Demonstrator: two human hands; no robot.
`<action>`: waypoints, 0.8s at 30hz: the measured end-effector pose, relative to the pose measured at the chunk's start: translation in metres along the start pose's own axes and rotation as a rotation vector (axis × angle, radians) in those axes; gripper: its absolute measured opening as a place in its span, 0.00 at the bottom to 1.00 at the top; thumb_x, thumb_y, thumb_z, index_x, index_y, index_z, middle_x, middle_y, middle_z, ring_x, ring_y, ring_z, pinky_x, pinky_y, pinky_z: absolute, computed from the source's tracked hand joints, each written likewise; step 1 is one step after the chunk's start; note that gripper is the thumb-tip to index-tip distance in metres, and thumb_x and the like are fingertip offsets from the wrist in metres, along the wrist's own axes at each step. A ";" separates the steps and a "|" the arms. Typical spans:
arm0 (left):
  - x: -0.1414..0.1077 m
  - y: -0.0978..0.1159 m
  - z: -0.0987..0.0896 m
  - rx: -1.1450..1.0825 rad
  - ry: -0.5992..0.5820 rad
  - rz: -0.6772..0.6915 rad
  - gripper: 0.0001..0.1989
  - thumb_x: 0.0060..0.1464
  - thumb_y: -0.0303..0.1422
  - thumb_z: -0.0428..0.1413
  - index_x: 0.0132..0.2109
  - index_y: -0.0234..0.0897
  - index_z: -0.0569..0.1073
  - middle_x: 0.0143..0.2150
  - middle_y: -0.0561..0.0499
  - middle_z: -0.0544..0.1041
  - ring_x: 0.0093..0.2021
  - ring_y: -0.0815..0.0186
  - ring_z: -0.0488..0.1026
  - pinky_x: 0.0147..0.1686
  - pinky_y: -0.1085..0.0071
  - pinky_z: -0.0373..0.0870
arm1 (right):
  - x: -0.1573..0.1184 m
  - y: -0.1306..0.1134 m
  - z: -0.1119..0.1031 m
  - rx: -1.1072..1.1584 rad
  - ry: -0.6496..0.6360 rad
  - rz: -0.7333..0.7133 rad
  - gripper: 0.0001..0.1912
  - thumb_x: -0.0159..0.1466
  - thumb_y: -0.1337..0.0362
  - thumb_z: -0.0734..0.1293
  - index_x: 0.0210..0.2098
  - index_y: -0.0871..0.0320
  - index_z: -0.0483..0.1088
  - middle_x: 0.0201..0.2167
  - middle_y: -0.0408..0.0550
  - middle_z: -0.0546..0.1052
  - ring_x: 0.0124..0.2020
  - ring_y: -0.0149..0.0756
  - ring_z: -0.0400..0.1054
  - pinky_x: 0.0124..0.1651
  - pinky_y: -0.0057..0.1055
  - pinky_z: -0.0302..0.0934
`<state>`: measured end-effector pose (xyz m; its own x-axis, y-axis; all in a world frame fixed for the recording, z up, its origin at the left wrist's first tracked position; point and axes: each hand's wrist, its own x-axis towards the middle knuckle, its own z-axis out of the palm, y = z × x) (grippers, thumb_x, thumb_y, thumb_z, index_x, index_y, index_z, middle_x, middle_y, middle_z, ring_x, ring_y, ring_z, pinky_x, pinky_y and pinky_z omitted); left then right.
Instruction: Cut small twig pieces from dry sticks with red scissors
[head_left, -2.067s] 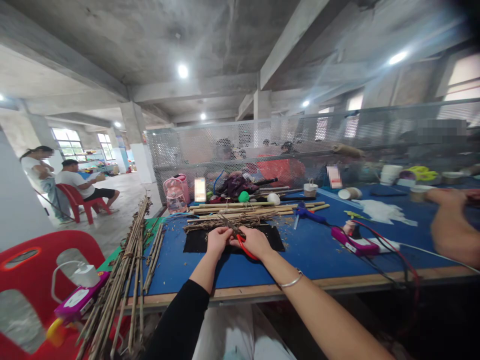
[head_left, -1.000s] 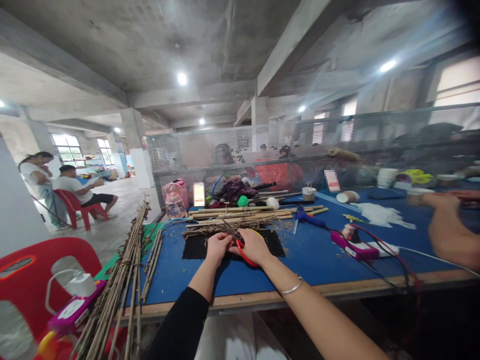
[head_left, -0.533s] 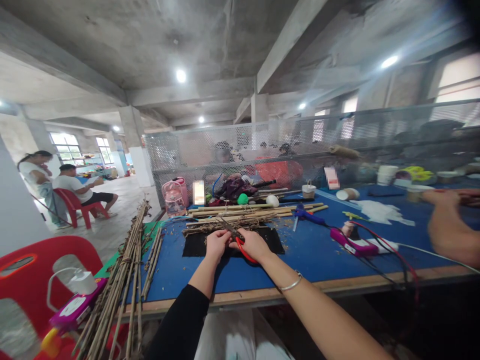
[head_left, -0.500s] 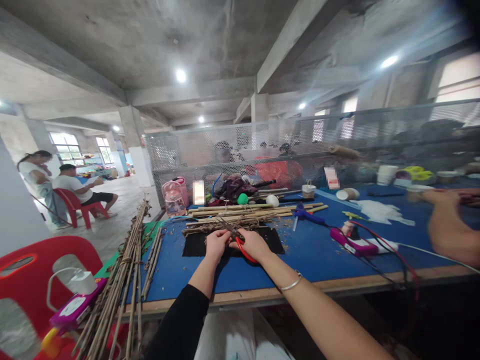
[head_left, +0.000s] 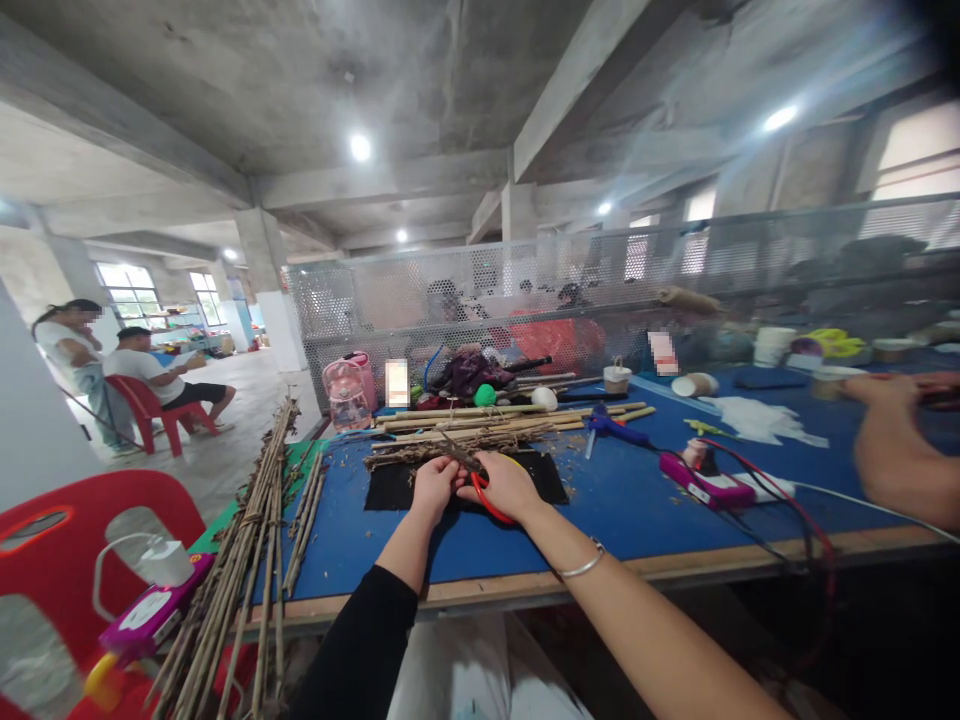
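My right hand is closed around red-handled scissors, whose dark blades point up and to the left. Close beside it, my left hand is pinched shut by the blades; whatever is between its fingertips is too small to make out. Both hands are over a black mat on the blue table. Just beyond the fingers lies a row of thin brown twigs, with longer pale sticks behind it.
A tied bundle of long sticks leans over the left table edge by a red chair. To the right are a blue glue gun and a purple power strip with cables. Another person's arm reaches in at far right.
Both hands and the scissors stay in almost the same place, with only a slight shift in my right hand's fingers. The view has moved very little.
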<state>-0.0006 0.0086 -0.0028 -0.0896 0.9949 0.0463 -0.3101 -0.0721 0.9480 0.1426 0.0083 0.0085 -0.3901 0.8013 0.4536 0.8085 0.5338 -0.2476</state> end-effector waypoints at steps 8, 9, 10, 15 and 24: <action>0.001 -0.003 0.000 -0.071 -0.091 -0.044 0.12 0.38 0.34 0.63 0.27 0.29 0.71 0.22 0.51 0.71 0.21 0.76 0.65 0.24 0.78 0.62 | 0.002 0.005 0.005 0.025 0.067 -0.025 0.31 0.51 0.44 0.65 0.47 0.59 0.63 0.42 0.55 0.72 0.46 0.42 0.64 0.47 0.36 0.56; 0.001 -0.003 0.000 -0.085 -0.108 -0.042 0.12 0.37 0.34 0.63 0.27 0.29 0.72 0.22 0.52 0.71 0.21 0.76 0.65 0.24 0.78 0.62 | 0.002 0.005 0.005 0.029 0.069 -0.023 0.31 0.51 0.45 0.65 0.47 0.59 0.63 0.42 0.55 0.71 0.46 0.42 0.64 0.47 0.36 0.56; 0.001 -0.003 0.000 -0.096 -0.122 -0.039 0.12 0.37 0.34 0.63 0.27 0.29 0.72 0.22 0.52 0.71 0.21 0.76 0.65 0.23 0.78 0.62 | 0.002 0.004 0.005 0.034 0.073 -0.021 0.31 0.52 0.45 0.65 0.47 0.59 0.63 0.42 0.54 0.71 0.46 0.42 0.64 0.47 0.36 0.56; 0.001 -0.003 -0.001 -0.104 -0.153 -0.022 0.14 0.35 0.35 0.64 0.30 0.30 0.72 0.24 0.52 0.71 0.23 0.75 0.66 0.23 0.78 0.62 | 0.000 0.001 -0.001 0.098 0.064 -0.029 0.27 0.53 0.47 0.65 0.45 0.58 0.64 0.41 0.52 0.72 0.44 0.40 0.65 0.46 0.33 0.56; 0.002 -0.002 -0.001 -0.083 -0.080 -0.008 0.13 0.37 0.35 0.64 0.30 0.30 0.73 0.24 0.51 0.72 0.22 0.75 0.66 0.22 0.79 0.62 | -0.002 -0.001 -0.005 0.119 -0.047 0.062 0.22 0.55 0.45 0.64 0.41 0.53 0.67 0.36 0.47 0.75 0.37 0.38 0.70 0.35 0.27 0.57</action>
<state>-0.0010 0.0104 -0.0050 -0.0121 0.9977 0.0673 -0.3880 -0.0667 0.9192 0.1446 0.0051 0.0117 -0.3635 0.8441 0.3942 0.7746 0.5090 -0.3754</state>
